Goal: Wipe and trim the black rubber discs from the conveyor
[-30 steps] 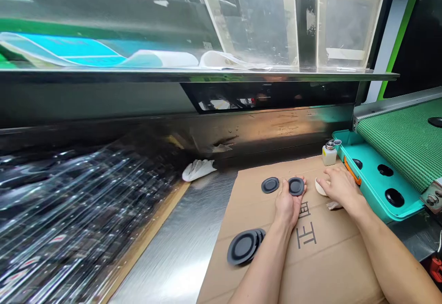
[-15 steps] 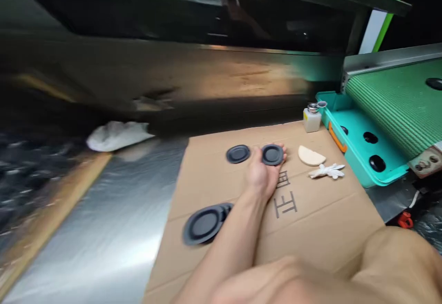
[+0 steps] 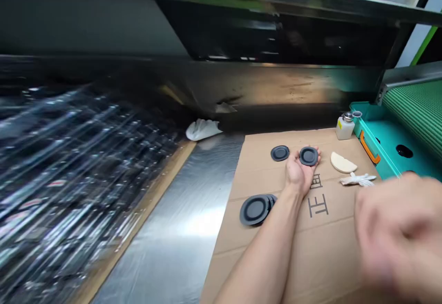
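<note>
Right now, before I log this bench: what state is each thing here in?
Left hand: holding a dark rubber disc
Right hand: raised, blurred, grip unclear
Second disc: flat on the cardboard sheet
Disc stack: overlapping on the cardboard
Dispensing bottle: upright, capped
White glove: crumpled
Cream half-round pad: lying flat
</note>
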A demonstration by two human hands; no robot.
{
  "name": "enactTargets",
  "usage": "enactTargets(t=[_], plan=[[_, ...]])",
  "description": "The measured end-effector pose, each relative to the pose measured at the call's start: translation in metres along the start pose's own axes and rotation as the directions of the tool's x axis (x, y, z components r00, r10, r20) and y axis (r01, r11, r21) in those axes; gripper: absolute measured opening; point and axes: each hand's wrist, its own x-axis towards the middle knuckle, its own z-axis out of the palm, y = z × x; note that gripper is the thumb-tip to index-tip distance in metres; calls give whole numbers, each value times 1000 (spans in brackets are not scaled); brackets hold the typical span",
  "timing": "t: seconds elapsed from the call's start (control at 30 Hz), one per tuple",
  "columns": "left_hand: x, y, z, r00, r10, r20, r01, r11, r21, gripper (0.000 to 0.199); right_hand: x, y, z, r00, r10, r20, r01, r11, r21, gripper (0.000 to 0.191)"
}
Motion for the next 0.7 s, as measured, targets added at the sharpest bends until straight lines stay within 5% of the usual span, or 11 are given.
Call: enactTargets(t=[0.13,0.23,0.37,0.43,0.53,0.7], plan=[[2,4,-2,999,6,40,-5,1000,-23,25,61,37,6,960,184,-209,-247,911,-331,34],[2,6,-5,999,11,44,-9,999,-45,22,58,68,10,931,363,-51,-329,767,-550,22],[3,6,-4,998,20,52,-18,999,-37,26,24,92,24,894,444,58,-298,686,-664,15],[4,5,-3,999,12,53,-12,1000,-10,31,15,95,30,907,414,83,-257,697,-669,5],[4,4,-1,998,-6,57,3,998,60,40,26,91,32,971,196,133,-107,863,-494,20],[-2,4,0,995,-46,86,27,978,205,50,72,91,39,990,-66,-123,26,952,-304,17]])
